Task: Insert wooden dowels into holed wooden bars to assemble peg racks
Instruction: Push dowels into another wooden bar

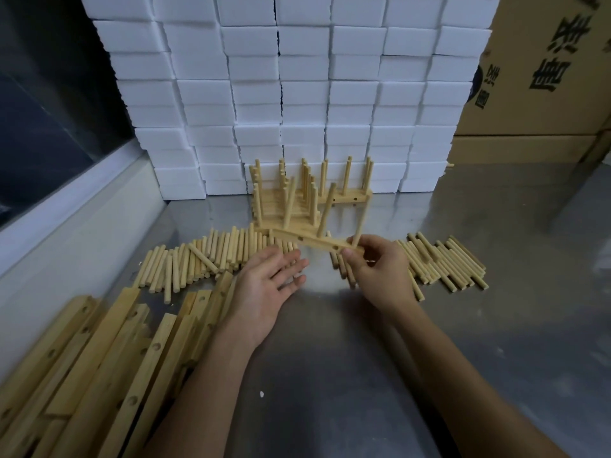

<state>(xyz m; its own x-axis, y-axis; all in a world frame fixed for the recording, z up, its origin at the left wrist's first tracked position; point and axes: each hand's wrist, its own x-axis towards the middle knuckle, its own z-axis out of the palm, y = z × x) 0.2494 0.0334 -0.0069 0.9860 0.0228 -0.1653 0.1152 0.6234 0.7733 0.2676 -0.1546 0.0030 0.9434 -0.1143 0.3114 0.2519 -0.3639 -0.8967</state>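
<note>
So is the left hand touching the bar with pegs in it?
Apart. The head view shows bare table between the open left hand and the bar, which the right hand pinches.

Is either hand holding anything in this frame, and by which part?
The right hand pinches the holed wooden bar at its right end, with dowels already standing in it. The left hand is open, holding nothing, beside the loose dowels.

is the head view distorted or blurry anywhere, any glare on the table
Head view: wide-angle bending bows the white foam block stack and window frame; soft sheen, no harsh glare, on the metal table near the right hand; the bar it holds looks reasonably sharp; corners darker.
</note>
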